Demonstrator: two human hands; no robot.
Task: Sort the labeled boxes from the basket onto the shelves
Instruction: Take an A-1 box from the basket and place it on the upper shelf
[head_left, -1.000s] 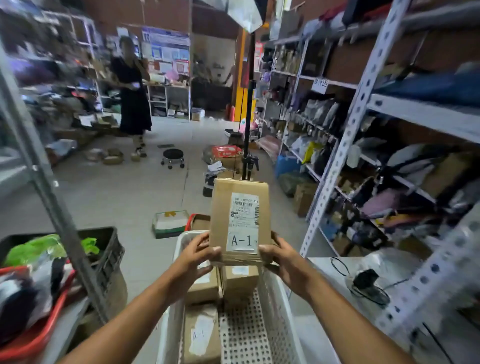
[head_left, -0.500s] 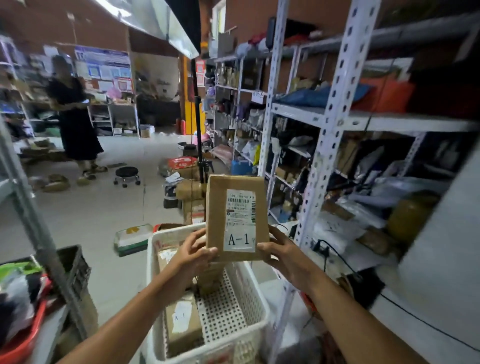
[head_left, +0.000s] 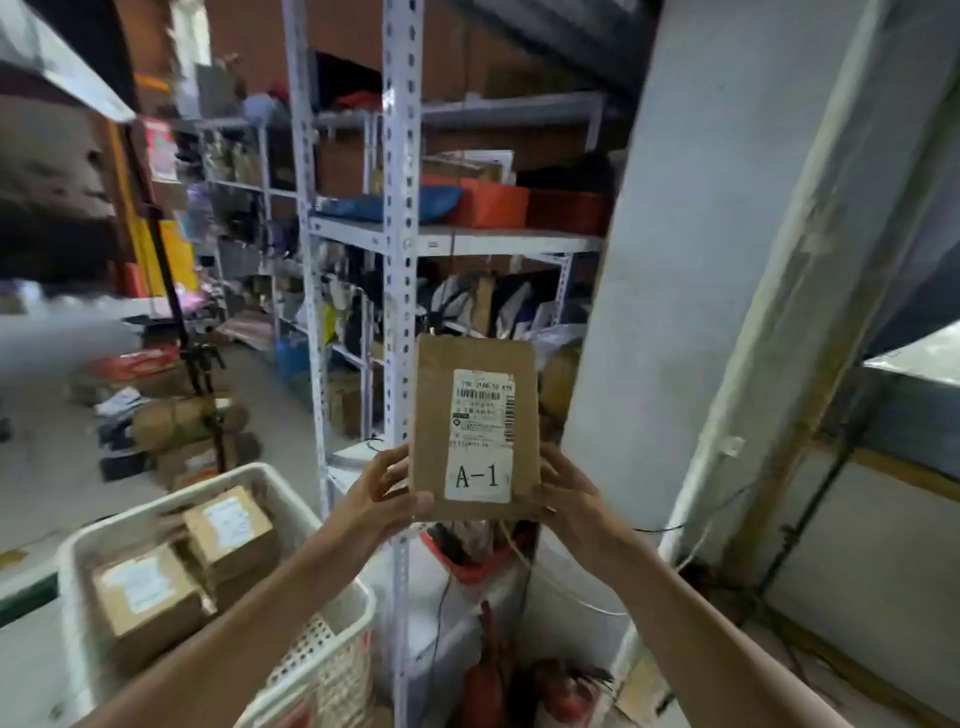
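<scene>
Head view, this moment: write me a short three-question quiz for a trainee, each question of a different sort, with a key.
1. True or false: the A-1 box is held by the left hand alone.
2. Multiple choice: the white basket lies (a) lower left of the held box, (b) on the upper shelf, (c) behind the pillar.
3. Fill in: the big letters on the held box's label read ____.

Key:
1. False; the right hand grips its other edge.
2. a; more labeled boxes lie in it.
3. A-1.
</scene>
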